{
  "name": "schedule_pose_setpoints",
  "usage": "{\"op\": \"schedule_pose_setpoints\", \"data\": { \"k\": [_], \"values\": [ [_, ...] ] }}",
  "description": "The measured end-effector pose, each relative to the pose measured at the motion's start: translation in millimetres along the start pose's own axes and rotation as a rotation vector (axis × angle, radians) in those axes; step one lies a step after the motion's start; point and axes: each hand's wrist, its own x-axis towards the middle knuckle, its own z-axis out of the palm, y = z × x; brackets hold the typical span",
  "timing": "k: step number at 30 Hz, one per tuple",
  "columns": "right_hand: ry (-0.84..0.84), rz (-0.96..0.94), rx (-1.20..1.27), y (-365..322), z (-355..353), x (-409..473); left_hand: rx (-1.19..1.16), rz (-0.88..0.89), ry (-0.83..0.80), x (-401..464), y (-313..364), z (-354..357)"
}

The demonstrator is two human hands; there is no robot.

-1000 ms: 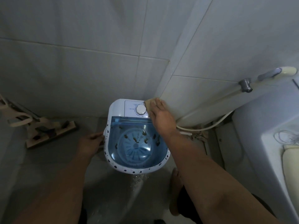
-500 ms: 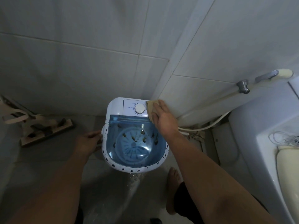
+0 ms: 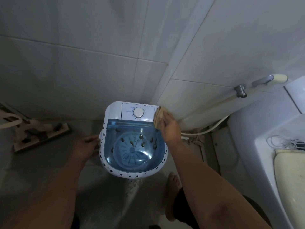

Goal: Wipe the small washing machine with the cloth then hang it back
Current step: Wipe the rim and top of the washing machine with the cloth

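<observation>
Head view looks down on a small washing machine (image 3: 132, 139) standing on the wet grey floor (image 3: 49, 171) in the corner of 2 tiled walls (image 3: 82, 55). Its white control panel (image 3: 138, 113) carries 1 round dial (image 3: 138, 112) with faint blue print to the left of it and tick marks around it, all too small and blurred to read; no brand can be made out. Below the panel, the blue see-through lid (image 3: 132, 151) shows the round pulsator under it, and dark brown spots dot both the lid and the white rim. At the machine's back right corner, the right hand (image 3: 169, 128) lies flat on a tan cloth (image 3: 158, 116), fingers (image 3: 162, 120) straight and close together, pressing it onto the top edge where panel meets lid; the cloth sticks out past the fingertips toward the wall. On the machine's left side, the left hand (image 3: 85, 147) holds the body with its fingers curled against the rim. A flat mop head (image 3: 41, 136) lies on the floor well to the left. Right of the machine, a white hose (image 3: 206, 131) runs along the wall base below a metal tap (image 3: 241, 90), and a toilet (image 3: 272, 146) stands beyond. A bare foot (image 3: 173, 192) rests on the floor near the machine's front.
</observation>
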Motion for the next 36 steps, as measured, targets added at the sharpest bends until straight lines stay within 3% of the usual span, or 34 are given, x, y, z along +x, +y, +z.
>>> {"op": "schedule_pose_setpoints", "data": {
  "k": [15,21,25,36],
  "values": [
    [-0.02,-0.004,0.179,18,-8,-13,0.03,0.009,-0.003,7,-4,-4],
    [0.008,-0.07,0.101,14,-16,-10,0.019,-0.006,-0.003,5,-3,-2],
    [-0.077,-0.124,0.001,5,-1,5,0.024,-0.006,-0.002,7,-4,-4],
    [0.029,-0.04,0.151,3,1,1,0.027,0.005,-0.007,7,-5,-3]
  ]
}}
